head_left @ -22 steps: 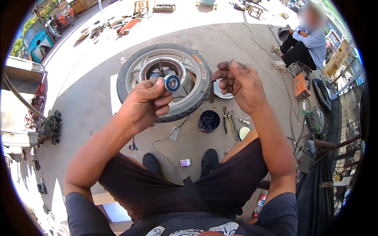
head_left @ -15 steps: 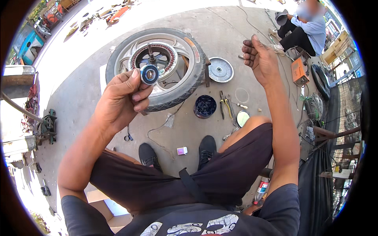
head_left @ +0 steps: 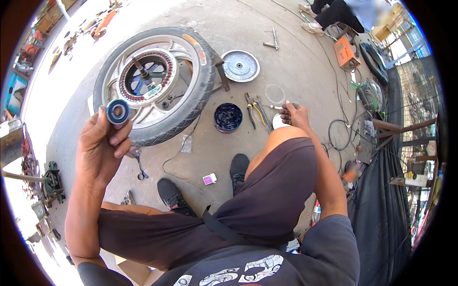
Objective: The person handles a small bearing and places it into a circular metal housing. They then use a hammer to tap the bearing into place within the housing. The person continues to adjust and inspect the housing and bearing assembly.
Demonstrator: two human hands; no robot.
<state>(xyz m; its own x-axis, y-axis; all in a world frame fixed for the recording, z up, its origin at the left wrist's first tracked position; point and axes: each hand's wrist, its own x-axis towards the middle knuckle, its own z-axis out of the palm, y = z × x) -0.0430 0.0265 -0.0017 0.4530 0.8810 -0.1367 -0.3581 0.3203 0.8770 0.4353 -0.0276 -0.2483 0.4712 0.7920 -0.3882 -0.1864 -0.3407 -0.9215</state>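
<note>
My left hand [head_left: 101,143] is closed on a ball bearing [head_left: 118,111] with a blue seal, held up by its rim between thumb and fingers. Behind it a motorcycle wheel [head_left: 200,83] lies flat on a low stand, its hub open and an axle [head_left: 140,67] standing up in it. My right hand [head_left: 295,114] is low by my right knee, fingers closed at the end of a small pale-handled tool [head_left: 274,107] with a thin shaft. Whether that tool is off the floor I cannot tell. Beside it lie pliers [head_left: 255,109] and a tub of dark grease [head_left: 228,117].
A round metal hub cover [head_left: 241,66] lies right of the wheel, with a T-shaped wrench [head_left: 272,42] beyond. Near my shoes are a small purple box [head_left: 209,178] and scissors [head_left: 140,171]. An orange machine [head_left: 346,52], cables and a seated person [head_left: 336,19] are at the right.
My right hand has come down from mid-air to the small tool by the pliers. My left hand still holds the bearing, now further left in view. The whole view has shifted.
</note>
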